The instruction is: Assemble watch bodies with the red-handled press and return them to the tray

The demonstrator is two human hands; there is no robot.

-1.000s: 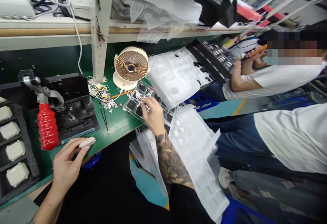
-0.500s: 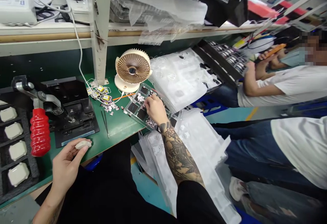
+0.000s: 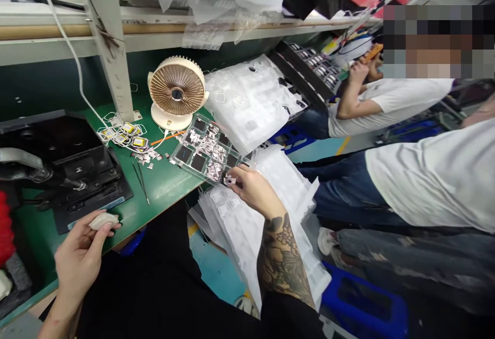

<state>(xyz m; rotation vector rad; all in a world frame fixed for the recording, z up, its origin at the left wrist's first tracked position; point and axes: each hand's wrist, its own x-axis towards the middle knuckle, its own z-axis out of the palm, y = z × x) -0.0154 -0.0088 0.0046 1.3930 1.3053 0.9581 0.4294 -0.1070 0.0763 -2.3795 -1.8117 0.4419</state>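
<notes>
My left hand (image 3: 79,254) holds a small pale, rounded piece (image 3: 103,220) between thumb and fingers, over the front edge of the green table (image 3: 166,194). A clear compartment box (image 3: 184,170) lies tilted on the table, with small pinkish-white parts (image 3: 207,145) in several compartments and dark bottoms in others. My right hand (image 3: 253,187) is at the box's near right corner, its fingers pinched at a small whitish part (image 3: 229,179); whether that part is gripped is hard to tell. Black tweezers (image 3: 141,183) lie left of the box.
A beige fan (image 3: 177,93) stands behind the box. Coiled wires with yellow pieces (image 3: 126,135) lie left of it. A black press fixture (image 3: 77,158) is at the left. White sheets (image 3: 247,101) lie to the right, and two people sit beyond them.
My right hand has moved from the middle of the box to its near right corner. The view has shifted to the right. My left hand still holds the pale piece.
</notes>
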